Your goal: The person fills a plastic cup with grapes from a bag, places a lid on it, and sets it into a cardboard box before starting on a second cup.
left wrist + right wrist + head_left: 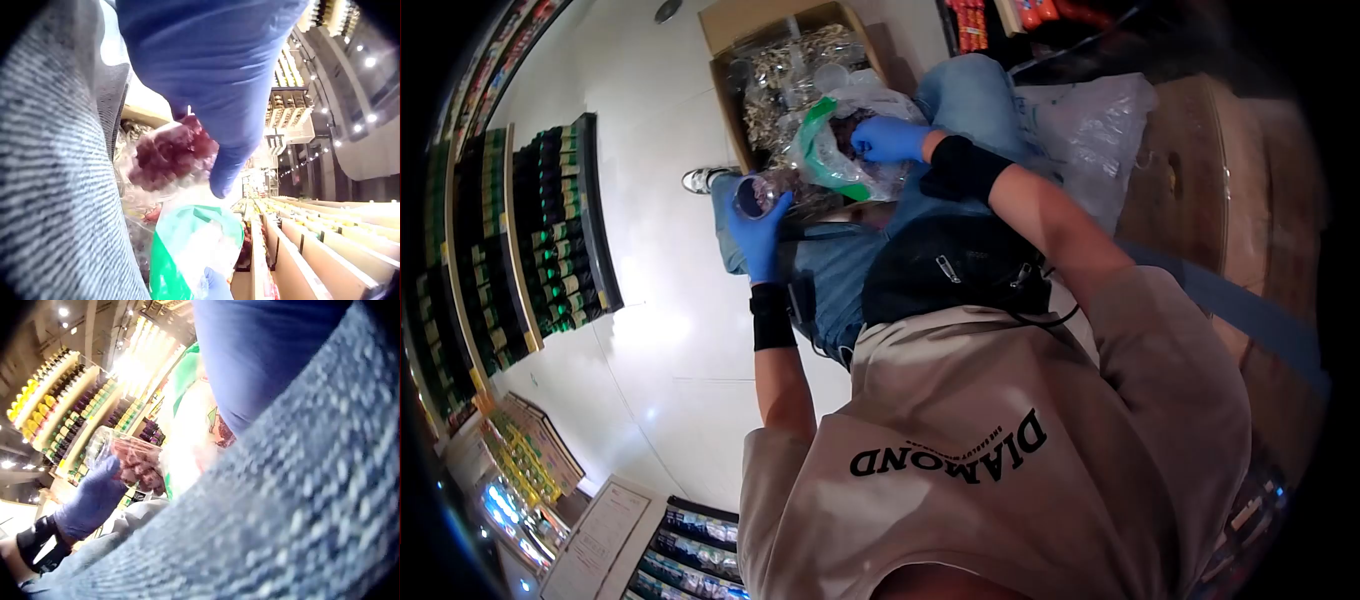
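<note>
My blue-gloved left hand (pixel 757 238) grips a clear plastic tub (pixel 742 199), its open mouth tilted up. Chunky reddish-purple pieces (pixel 142 467) lie inside the tub, shown sideways in the right wrist view. Over the lap, a translucent plastic bag with a green band (pixel 814 127) gapes open, with dark reddish pieces (pixel 845 130) in it. My right hand (pixel 892 140), gloved in blue, reaches into the bag's mouth with fingers bent at those pieces. Its fingertips are hidden, and I cannot tell whether they pinch any.
Beyond the bag stands an open cardboard box (pixel 725 110) filled with clear packs of pale brown dried pieces (pixel 785 85). Another translucent bag (pixel 1090 135) lies right of the knee beside a large brown carton (pixel 1175 190). Stocked shelves (pixel 555 230) line the left side.
</note>
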A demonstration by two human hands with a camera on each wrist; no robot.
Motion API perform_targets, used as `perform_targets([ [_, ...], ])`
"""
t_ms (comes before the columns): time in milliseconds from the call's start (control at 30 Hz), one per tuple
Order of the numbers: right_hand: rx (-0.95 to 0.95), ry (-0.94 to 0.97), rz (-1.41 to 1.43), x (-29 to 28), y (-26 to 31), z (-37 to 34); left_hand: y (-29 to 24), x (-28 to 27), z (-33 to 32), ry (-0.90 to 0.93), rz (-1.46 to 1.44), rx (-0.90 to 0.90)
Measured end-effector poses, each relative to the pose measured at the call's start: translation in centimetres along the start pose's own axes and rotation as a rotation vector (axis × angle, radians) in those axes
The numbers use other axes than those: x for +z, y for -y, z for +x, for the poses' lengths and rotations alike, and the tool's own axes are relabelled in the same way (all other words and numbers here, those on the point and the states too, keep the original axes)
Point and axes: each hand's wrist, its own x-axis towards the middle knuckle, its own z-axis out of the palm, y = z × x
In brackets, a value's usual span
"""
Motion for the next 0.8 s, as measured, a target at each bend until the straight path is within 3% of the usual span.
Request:
perform_targets([
  [67, 0.009, -0.032, -0.011, 0.1, -0.4, 0.5, -0.2, -0.5, 0.7, -0.036, 0.181, 0.134],
  [167, 0.03, -0.105, 0.037, -0.6, 0.6, 0.0, -0.5, -0.9, 0.8, -0.131, 0.256, 0.131],
  [233, 0.035, -0.093, 0.052, -1.3, 0.9, 0.2, -2.9, -0.5, 1.0, -0.098, 0.262, 0.152],
  [300, 0.111, -0.15, 0.114, -1.0, 0.7, 0.5, -5.8, 0.0, 0.6, 0.09, 0.222, 0.185],
  [367, 0.109, -0.163, 0.151, -1.2, 1.3, 0.4, -7.8, 0.8, 0.3, 0.135, 0.274, 0.162],
  [433, 0.11, -0.181, 0.182, -1.4, 1.3, 0.4, -9.5, 2.4, 0.1, 0.337, 0.201, 0.201],
  [633, 0.125, -0.163, 0.143, -2.0, 1.8, 0.4, -4.2, 5.7, 1.4, 0.562, 0.188, 0.168],
  [700, 0.191, -0.277, 0.489, -2.2, 2.3, 0.4, -2.1, 6.0, 1.6, 0.611, 0.22, 0.133],
  [733, 0.379, -0.186, 0.646, -3.1, 2.6, 0.0, -1.6, 5.8, 1.7, 0.614, 0.243, 0.136],
  [800, 0.366, -0.183, 0.805, -4.0, 3.2, -0.3, -0.9, 5.5, 1.5, 0.614, 0.195, 0.097],
])
